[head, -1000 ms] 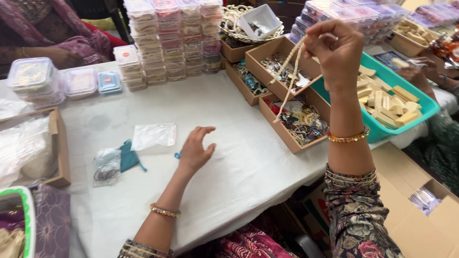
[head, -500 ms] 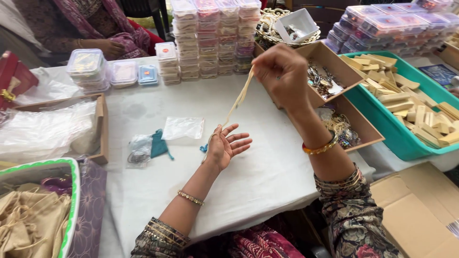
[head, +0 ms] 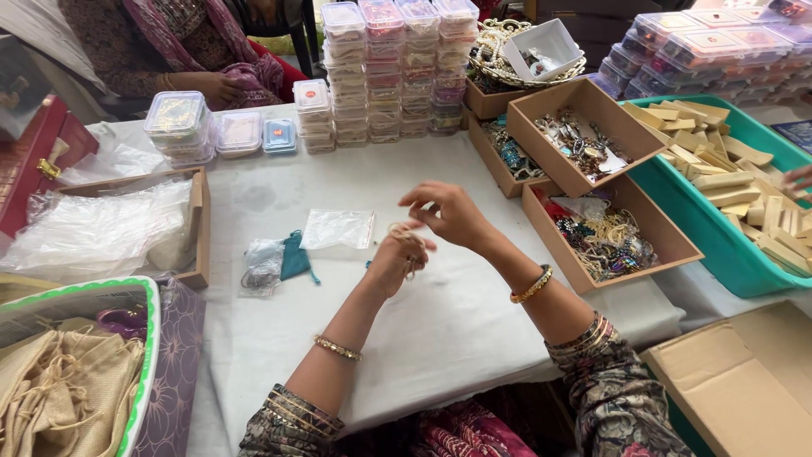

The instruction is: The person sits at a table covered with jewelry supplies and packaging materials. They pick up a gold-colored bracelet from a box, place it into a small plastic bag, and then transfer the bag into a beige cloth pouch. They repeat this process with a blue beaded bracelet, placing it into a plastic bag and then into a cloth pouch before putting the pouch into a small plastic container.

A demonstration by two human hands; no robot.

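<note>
Centre of frame, over the white tablecloth (head: 440,322). Left hand (head: 397,262) raised, palm turned up and fingers loosely curled, cupping a thin pale cord (head: 406,241) that coils in small loops over the palm. Right hand (head: 448,213) just above and to the right of it, thumb and forefinger pressed together on the upper end of the same cord, other fingers fanned out. The two hands nearly touch. Gold bangle on each wrist.

Left of the hands, on the cloth: a clear plastic pouch (head: 338,228) lying flat; beside it a small teal cloth pouch (head: 296,258) and a crumpled clear bag (head: 260,267) with something dark inside.

Right of centre: an open cardboard tray (head: 677,245) heaped with mixed jewellery, and above it a second tray (head: 584,97) with similar contents. Far right, a teal plastic bin (head: 736,271) full of pale wooden blocks.

Top centre: stacks of clear lidded plastic boxes (head: 397,68). Upper left: round clear containers (head: 178,127); another person's hand (head: 216,85) rests near them. Left edge: a cardboard tray of clear plastic bags (head: 110,233). Lower left: a green-rimmed basket (head: 148,355) holding beige drawstring bags.
</note>
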